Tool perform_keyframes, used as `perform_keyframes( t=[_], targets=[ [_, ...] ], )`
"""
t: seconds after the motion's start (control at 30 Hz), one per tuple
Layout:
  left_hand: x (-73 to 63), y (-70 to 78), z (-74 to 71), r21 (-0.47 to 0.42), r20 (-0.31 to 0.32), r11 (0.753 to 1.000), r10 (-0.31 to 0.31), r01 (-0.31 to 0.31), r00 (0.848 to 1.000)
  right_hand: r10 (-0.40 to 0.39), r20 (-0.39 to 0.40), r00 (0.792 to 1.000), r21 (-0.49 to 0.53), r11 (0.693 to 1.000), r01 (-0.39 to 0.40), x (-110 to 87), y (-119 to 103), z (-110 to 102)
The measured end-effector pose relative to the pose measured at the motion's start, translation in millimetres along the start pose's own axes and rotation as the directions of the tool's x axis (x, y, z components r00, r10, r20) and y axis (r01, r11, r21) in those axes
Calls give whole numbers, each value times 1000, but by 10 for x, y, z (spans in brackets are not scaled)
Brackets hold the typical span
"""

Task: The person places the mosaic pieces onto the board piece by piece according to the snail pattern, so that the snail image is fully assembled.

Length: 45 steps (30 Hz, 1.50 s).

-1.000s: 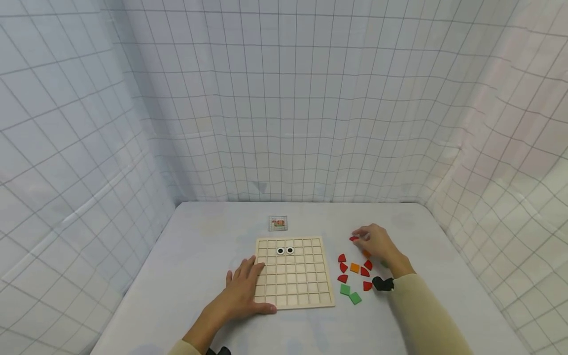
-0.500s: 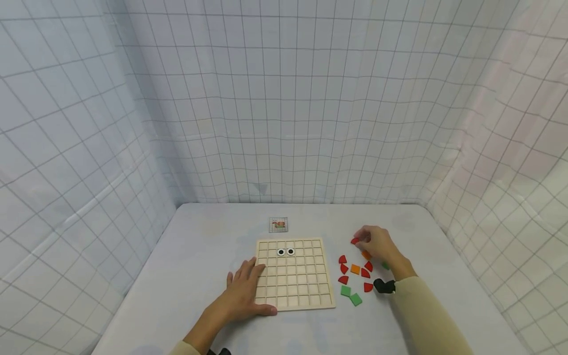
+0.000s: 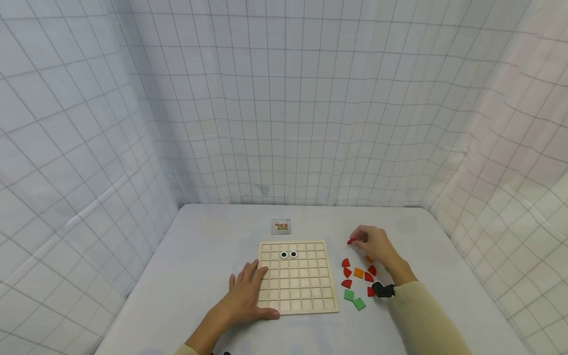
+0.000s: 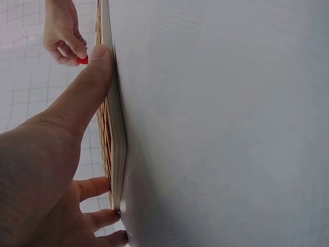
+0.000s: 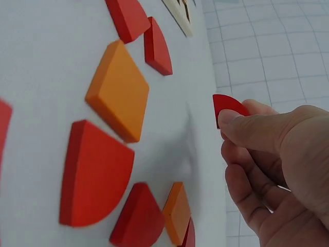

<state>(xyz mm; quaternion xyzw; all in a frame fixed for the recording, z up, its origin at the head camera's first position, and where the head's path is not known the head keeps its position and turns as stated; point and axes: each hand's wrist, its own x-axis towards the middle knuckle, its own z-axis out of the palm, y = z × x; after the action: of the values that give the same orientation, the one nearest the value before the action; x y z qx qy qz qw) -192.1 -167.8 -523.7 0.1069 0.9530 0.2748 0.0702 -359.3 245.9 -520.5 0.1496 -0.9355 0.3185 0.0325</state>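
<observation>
My right hand [image 3: 374, 244] pinches a red quarter-circle tile [image 5: 227, 104] between thumb and fingers. In the right wrist view the tile is held up off the table, its other fingers loosely bent below. My left hand [image 3: 244, 298] rests on the left edge of a square wooden grid board [image 3: 295, 283]. Its thumb [image 4: 95, 77] lies along the board's front edge, and the fingers spread over the left side. Two round eye tiles [image 3: 288, 254] sit side by side in the board's upper cells.
Right of the board lie several red quarter-circle tiles [image 3: 346, 284], orange square tiles [image 3: 358, 272] and green square tiles [image 3: 359, 303]. Behind the board is a small picture card [image 3: 281, 227]. Gridded white curtains [image 3: 301, 123] enclose the table [image 3: 213, 231] at the back and sides.
My right hand has picked up the red quarter-circle tile and shifted it slightly left. My left hand stays on the board. The head view has moved a little.
</observation>
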Motion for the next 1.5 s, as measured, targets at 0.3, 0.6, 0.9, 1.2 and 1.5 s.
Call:
perform_keyframes(
  t=[0.3, 0.6, 0.9, 1.2, 1.5],
  targets=[
    [-3, 44, -39, 14, -7, 1000, 12, -12, 1000, -93, 21, 995, 29, 995, 92, 36, -321, 8],
    [27, 29, -46, 12, -3, 1000, 9, -9, 1000, -119, 59, 991, 95, 989, 113, 31, -578, 175],
    [38, -7, -3, 1, 5, 1000, -8, 8, 1000, -199, 73, 977, 148, 971, 187, 59, -835, 396],
    [39, -11, -35, 1, 16, 1000, -13, 13, 1000, -223, 127, 966, 174, 964, 200, 90, -1114, 672],
    [43, -49, 4, 7, 22, 1000, 2, -2, 1000, -275, 180, 945, 205, 950, 237, 79, -1270, 924]
  ],
)
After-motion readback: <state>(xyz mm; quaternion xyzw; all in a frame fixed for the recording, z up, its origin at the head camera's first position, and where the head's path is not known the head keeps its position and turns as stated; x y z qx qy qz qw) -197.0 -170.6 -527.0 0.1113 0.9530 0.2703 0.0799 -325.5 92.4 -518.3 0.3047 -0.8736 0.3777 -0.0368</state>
